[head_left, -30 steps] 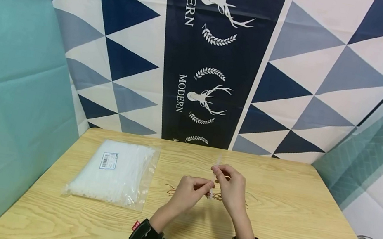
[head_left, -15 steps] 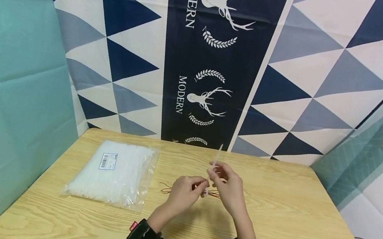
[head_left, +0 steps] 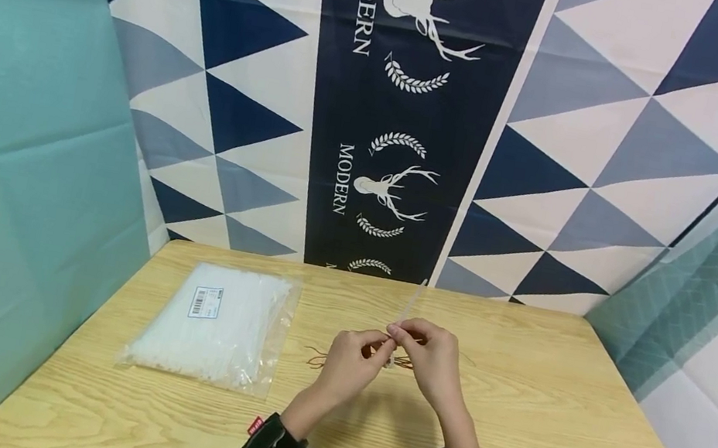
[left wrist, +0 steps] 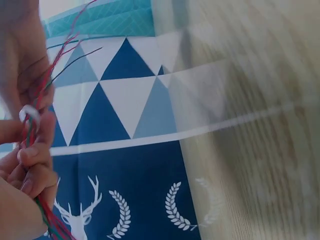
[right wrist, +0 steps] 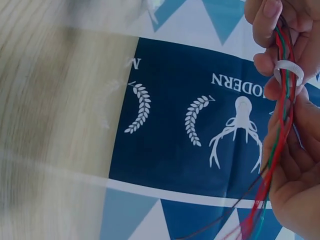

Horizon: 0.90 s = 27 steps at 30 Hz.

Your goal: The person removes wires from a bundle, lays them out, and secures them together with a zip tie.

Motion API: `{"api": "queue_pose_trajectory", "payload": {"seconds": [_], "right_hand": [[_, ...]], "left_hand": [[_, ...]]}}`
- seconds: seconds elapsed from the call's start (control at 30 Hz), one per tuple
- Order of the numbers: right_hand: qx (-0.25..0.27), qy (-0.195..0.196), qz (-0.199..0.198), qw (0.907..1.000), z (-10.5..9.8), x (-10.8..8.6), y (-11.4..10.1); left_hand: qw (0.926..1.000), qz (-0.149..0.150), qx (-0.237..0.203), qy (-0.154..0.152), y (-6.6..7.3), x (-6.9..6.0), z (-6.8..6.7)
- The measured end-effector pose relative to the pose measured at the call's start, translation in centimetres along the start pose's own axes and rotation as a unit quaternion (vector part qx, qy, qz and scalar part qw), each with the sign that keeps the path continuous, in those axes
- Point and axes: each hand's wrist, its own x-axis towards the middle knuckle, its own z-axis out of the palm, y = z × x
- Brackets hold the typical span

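A bundle of thin red, green and dark wires (right wrist: 282,120) runs through my left hand (head_left: 348,359), whose curled fingers grip it. A white cable tie (left wrist: 30,116) loops around the bundle between the two hands. In the head view its tail (head_left: 413,301) sticks up and leans to the right. My right hand (head_left: 439,358) pinches the tie close to the left fingertips, thumb against forefinger. Loose wire ends (head_left: 316,359) spread out on the left of the hands. The exact pinch point on the tie is partly hidden by the fingers.
A clear plastic bag (head_left: 206,341) packed with white cable ties and bearing a label lies at the left on the wooden table (head_left: 550,442). Patterned cloth (head_left: 392,104) hangs behind the table, with more cloth at both sides.
My right hand rose slightly along the tie's tail, then came down until its fingertips met the left ones. The tail now leans further right. My left hand keeps hold of the wires.
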Motion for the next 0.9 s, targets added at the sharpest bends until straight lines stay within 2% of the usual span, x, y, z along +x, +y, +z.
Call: {"api": "queue_pose_trajectory", "payload": {"seconds": [0.17,0.47,0.67,0.9], "right_hand": [[-0.006,0.016,0.001,0.9999,-0.2,0.0,-0.5],[-0.003,0.049,0.016,0.9987,-0.2,0.1,-0.5],[-0.005,0.084,0.021,0.9963,-0.4,0.1,-0.1],[-0.015,0.126,0.002,0.9919,-0.5,0.1,0.3]], "left_hand": [[0.9996,0.025,-0.01,0.012,-0.1,0.0,0.3],[0.999,0.044,-0.012,-0.003,0.0,-0.4,0.9],[0.9978,0.055,-0.002,-0.038,0.1,-0.7,1.4],[0.9934,0.085,-0.01,-0.076,0.2,-0.9,1.5]]}}
